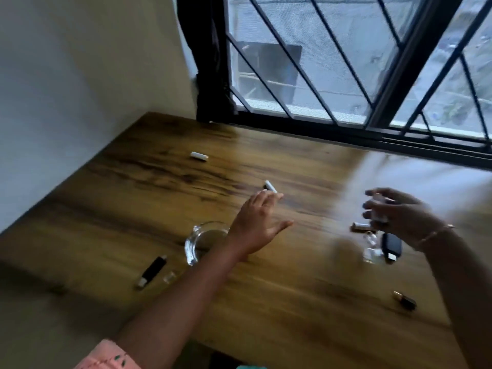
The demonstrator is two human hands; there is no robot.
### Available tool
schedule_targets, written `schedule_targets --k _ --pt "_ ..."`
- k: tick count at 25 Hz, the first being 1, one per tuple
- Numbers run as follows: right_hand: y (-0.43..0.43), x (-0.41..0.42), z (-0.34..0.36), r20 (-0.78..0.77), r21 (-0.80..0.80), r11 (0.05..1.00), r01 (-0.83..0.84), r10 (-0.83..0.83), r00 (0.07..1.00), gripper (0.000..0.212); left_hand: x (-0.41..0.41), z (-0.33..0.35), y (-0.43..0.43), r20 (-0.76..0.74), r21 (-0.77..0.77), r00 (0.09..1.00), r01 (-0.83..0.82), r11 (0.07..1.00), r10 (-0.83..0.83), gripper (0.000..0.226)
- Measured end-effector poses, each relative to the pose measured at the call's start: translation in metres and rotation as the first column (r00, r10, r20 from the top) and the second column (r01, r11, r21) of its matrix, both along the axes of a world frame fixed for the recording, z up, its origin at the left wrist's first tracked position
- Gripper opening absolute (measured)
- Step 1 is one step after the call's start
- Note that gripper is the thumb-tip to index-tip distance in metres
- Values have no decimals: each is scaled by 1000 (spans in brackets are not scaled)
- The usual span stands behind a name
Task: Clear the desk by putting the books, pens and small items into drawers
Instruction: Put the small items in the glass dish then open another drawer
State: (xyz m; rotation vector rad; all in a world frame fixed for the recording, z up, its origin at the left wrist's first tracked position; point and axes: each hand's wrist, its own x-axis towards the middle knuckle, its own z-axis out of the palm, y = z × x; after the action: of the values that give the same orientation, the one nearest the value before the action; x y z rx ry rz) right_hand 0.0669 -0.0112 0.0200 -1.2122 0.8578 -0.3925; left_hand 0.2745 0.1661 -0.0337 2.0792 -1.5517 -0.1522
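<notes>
At the centre of the wooden counter [266, 275], the left hand [255, 222] is spread wide, its fingertips at a small white tube [272, 188]. At the right, the right hand [396, 214] is curled around a blurred pale item [378, 209]. Another white tube [199, 156] lies in the upper left.

Bare wood stretches across the desk [279, 302] at near middle and far left, broken by a glass ashtray [198, 245], black pen [153, 271], white tube [199, 156] and black case [391, 247], with wall [80, 75] and barred window [346, 62] behind.
</notes>
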Motion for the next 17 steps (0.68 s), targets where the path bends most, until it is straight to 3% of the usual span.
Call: schedule_targets --k 3,5,8,9,11,13,17 --pt "63 81 4 -103 -127 911 -393 382 918 32 38 6 32 -119 -69 983 -148 987 139 43" --pt "105 124 -1 -249 -328 719 -613 561 790 35 63 7 54 -163 -83 956 -261 962 245 37" --pt "146 166 -25 -552 -607 290 -740 517 655 26 89 5 79 -203 -63 918 -359 931 340 30" --pt "156 174 -32 -651 -628 137 -766 446 614 27 96 4 85 -208 -50 911 -374 926 357 27" --pt "169 185 -44 -753 -613 -69 -787 353 555 34 104 1 94 -208 -7 904 -384 923 374 22" --pt "176 190 -52 -767 -620 -179 -763 342 543 37 109 -1 100 -206 42 910 -358 933 359 17" --pt "173 193 -57 -719 -682 -214 -699 368 589 32 114 -3 103 -241 132 919 -288 948 313 15"
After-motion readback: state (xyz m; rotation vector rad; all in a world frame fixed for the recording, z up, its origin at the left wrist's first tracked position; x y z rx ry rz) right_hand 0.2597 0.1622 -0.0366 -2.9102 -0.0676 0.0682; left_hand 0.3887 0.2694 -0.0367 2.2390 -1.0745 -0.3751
